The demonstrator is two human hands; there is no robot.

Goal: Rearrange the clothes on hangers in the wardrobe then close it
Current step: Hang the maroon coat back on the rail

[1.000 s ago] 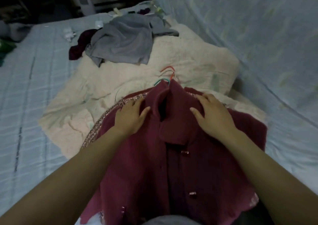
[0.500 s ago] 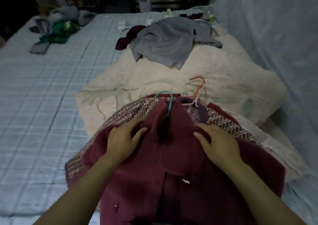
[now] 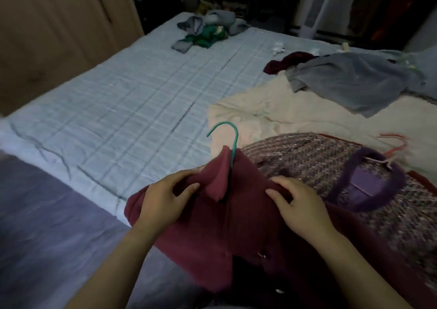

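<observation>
A person's two bare hands grip a maroon coat (image 3: 248, 233) at the near edge of a bed (image 3: 123, 110) covered in a pale blue checked sheet. The left hand (image 3: 163, 202) pinches the coat's left shoulder, fingers curled into the fabric; the right hand (image 3: 300, 207) clutches the right shoulder the same way. A green hanger (image 3: 230, 140) pokes its hook up out of the collar between the hands. Just right of the coat lies a tweed jacket (image 3: 319, 164) with a purple neckline, on a cream blanket (image 3: 283, 110). Farther back sit a grey garment (image 3: 350, 81) and a green and grey heap (image 3: 208, 29).
</observation>
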